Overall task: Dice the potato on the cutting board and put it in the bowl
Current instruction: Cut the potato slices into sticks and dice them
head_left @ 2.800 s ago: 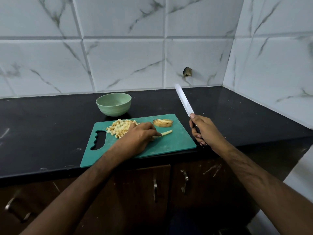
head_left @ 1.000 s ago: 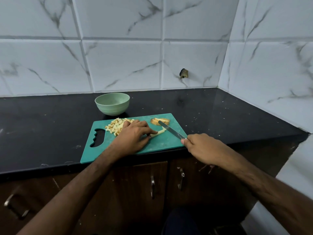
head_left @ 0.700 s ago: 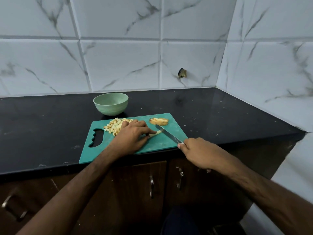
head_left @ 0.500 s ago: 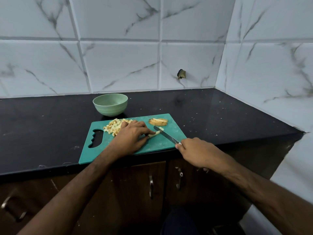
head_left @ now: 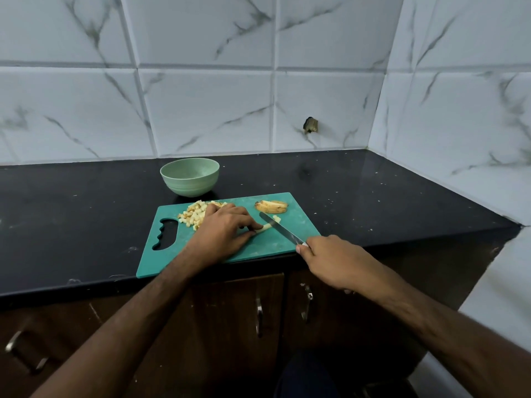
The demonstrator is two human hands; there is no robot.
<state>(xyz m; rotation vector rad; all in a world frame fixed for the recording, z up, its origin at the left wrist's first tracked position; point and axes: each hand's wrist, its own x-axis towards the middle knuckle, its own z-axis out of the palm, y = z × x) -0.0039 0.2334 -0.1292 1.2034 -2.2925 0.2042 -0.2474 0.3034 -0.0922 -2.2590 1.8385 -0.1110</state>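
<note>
Nearest, the right hand [head_left: 333,258] grips the knife [head_left: 280,228] handle, blade angled across the potato strip [head_left: 263,228] on the teal cutting board [head_left: 287,248] at the bench [head_left: 71,225] edge. A small cube [head_left: 276,218] now lies just past the blade, freshly cut off; earlier the strip was whole and the knife was raised off the board. The left hand [head_left: 222,229] pins the shortened strip, fingers curled on it. Behind it sit the diced pile [head_left: 194,216] and a peel-edged slice [head_left: 271,206]. Farthest, the green bowl [head_left: 189,176] holds no dice, so dicing seems nearly done.
</note>
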